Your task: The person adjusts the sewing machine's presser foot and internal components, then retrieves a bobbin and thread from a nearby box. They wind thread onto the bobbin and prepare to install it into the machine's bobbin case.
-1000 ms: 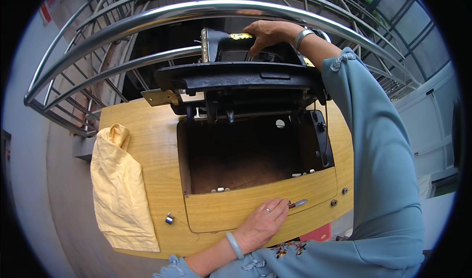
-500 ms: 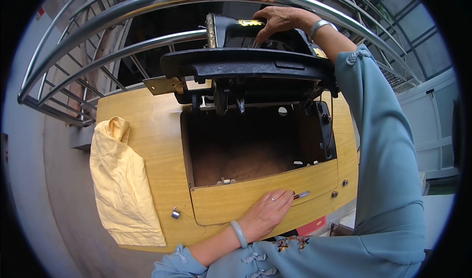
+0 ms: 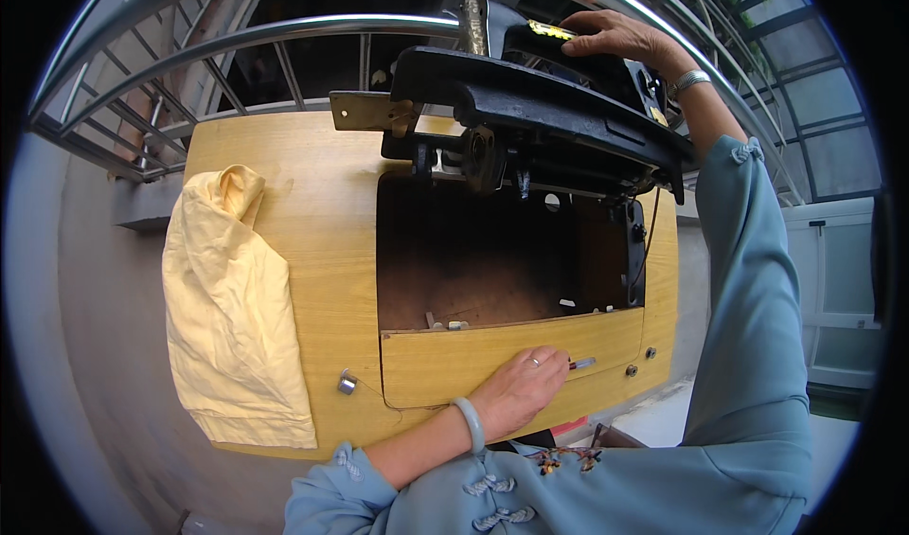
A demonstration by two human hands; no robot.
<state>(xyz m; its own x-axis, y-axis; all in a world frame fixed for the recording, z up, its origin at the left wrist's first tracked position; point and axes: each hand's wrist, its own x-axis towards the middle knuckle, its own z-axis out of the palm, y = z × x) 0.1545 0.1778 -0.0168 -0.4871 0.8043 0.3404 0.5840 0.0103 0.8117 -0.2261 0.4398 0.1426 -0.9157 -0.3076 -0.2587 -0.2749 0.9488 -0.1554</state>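
Note:
A black sewing machine head (image 3: 530,90) stands tipped back on its hinges, its underside facing me, over the opening of a wooden sewing table (image 3: 331,213). My right hand (image 3: 620,41) is closed over the top of the machine's arm; the machine hides some of its fingers. My left hand (image 3: 521,388) rests on the table's front wooden flap (image 3: 440,360) with fingers bent together. From its fingertips sticks a slim reddish and grey tool (image 3: 584,363), whose exact kind I cannot make out. The grip itself is partly hidden.
A folded pale yellow cloth (image 3: 232,327) covers the table's left side. Near it lies a small metal bobbin (image 3: 347,382) with thread. Two small metal pieces (image 3: 632,370) lie at the right. Small white pieces sit along the opening's edge. A metal railing (image 3: 312,29) runs behind.
The view has shifted and turned slightly. My right hand's fingers, earlier reaching down beside the machine's arm, now lie higher on its top. My left hand stays on the flap by the tool.

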